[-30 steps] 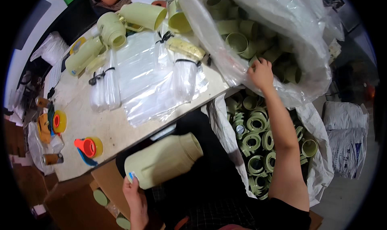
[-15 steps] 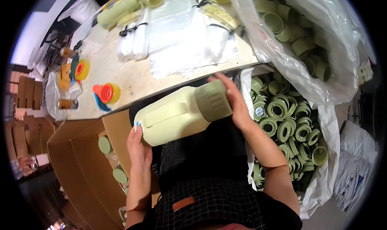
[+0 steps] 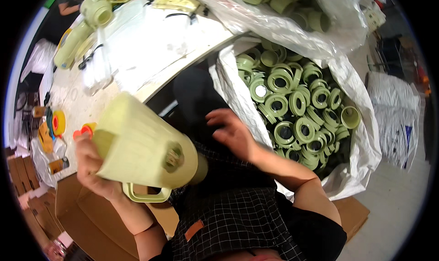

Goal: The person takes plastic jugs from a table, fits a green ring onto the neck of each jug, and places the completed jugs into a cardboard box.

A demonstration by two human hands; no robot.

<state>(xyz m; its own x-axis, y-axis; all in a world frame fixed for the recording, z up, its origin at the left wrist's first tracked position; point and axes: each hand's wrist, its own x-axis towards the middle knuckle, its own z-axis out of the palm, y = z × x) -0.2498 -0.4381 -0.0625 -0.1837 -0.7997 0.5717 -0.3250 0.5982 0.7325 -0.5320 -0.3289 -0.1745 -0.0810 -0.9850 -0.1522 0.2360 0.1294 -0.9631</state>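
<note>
A pale green thermos jug is tilted in front of me, its handle on the near side and a darker oval mark on its body. My left hand grips it at the wide end, at the left; part of that hand is behind the jug. The narrower, darker green end points to the lower right, over my apron. My right hand is off the jug, with fingers apart and nothing in them. It hovers between the jug and a white sack of green ring-shaped plastic parts.
A clear plastic bag of green cups hangs over the table edge. On the table lie plastic sleeves, other green jugs and orange-yellow tape dispensers. An open cardboard box stands at the lower left. Another person's arm shows far left.
My right hand has let go of the jug's capped end. My left hand has turned and raised the jug, bringing its handle into sight. The view has swung to the right.
</note>
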